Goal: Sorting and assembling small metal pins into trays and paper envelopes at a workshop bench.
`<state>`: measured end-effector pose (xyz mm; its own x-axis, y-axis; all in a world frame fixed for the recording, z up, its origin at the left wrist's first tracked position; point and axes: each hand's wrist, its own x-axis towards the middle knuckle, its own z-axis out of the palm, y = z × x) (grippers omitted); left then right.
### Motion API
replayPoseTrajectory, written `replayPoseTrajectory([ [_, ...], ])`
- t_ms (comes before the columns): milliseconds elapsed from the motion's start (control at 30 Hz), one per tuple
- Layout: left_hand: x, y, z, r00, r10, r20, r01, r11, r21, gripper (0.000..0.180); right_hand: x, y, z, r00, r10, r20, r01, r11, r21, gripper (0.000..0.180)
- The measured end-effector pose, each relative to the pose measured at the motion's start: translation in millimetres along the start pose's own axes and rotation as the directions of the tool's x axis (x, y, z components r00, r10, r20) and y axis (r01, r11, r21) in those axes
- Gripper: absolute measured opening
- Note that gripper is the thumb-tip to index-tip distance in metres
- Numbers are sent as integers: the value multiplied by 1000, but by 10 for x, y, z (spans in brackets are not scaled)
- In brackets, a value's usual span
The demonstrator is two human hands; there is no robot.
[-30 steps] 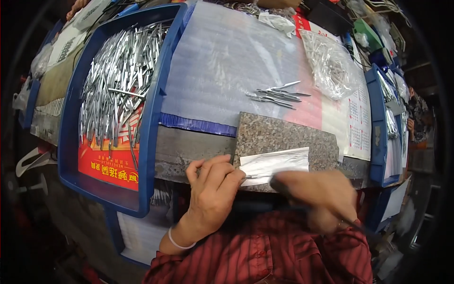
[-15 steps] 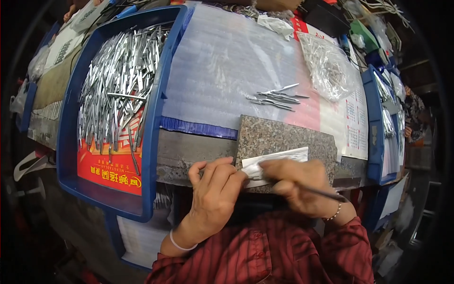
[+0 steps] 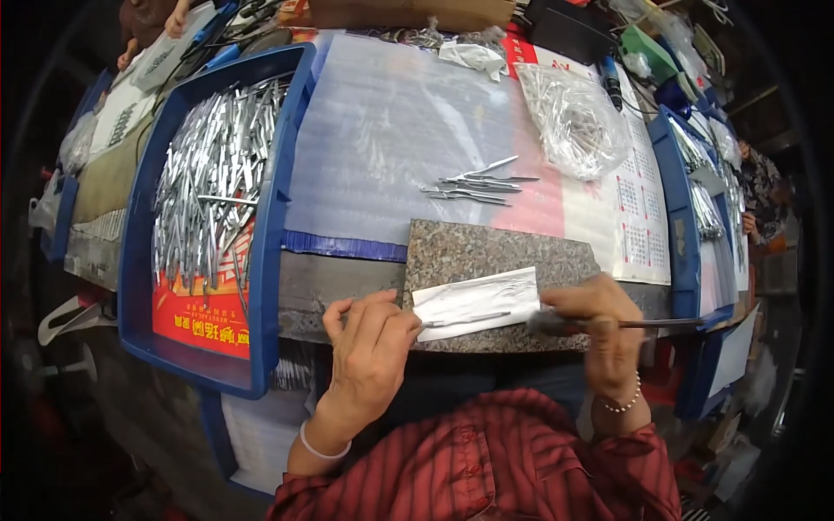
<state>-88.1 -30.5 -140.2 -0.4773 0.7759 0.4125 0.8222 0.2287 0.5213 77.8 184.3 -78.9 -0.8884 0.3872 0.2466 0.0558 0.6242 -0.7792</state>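
Note:
My left hand [image 3: 369, 347] is closed at the left end of a slim silver tweezer-like piece [image 3: 469, 319], pinching it between thumb and fingers. The piece lies on a folded white sheet [image 3: 478, 295], which rests on a speckled granite slab [image 3: 495, 247] at the table's near edge. My right hand [image 3: 608, 326] grips a dark-shafted tool [image 3: 660, 324] at the sheet's right end. Its shaft points right, and its blurred dark head is by the slab's edge; the exact kind cannot be made out. Beyond the slab, several similar silver pieces [image 3: 478, 187] lie in a loose bunch.
A blue tray [image 3: 269, 286] heaped with silver pieces stands at left. Another blue tray [image 3: 686, 208] holds more at right. A clear plastic bag [image 3: 578, 122] of thin pieces lies on the sheet-covered table [image 3: 382, 130]. Other people's hands show at far left and far right.
My right hand has moved right, off the sheet, and its tool has swung level. More of the tweezer-like piece shows. The view has shifted slightly; my left hand keeps its pinch.

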Motion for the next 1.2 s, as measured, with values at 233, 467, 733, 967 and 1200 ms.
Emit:
replayPoseTrajectory([
  [233, -119, 119, -98, 995, -10, -98, 13, 999, 32, 19, -339, -57, 85, 978, 209, -22, -185, 907, 379, 26],
  [467, -371, 405, -259, 989, -75, -125, 67, 996, -64, 15, -212, -88, 356, 844, 377, 382, -535, 653, 536, 16],
  [733, -675, 477, -405, 868, -417, 271, 497, 727, -474, 16, -344, -174, 596, 952, 91, 292, -213, 882, 419, 12],
  [967, -944, 418, -428, 752, -482, 449, 651, 442, -616, 14, -394, -210, 732, 936, -6, 351, -114, 940, 321, 12],
  [1200, -1357, 341, -488, 753, -559, 347, 651, 552, -521, 11, -347, -316, 972, 849, 3, 529, -155, 957, 244, 14],
])
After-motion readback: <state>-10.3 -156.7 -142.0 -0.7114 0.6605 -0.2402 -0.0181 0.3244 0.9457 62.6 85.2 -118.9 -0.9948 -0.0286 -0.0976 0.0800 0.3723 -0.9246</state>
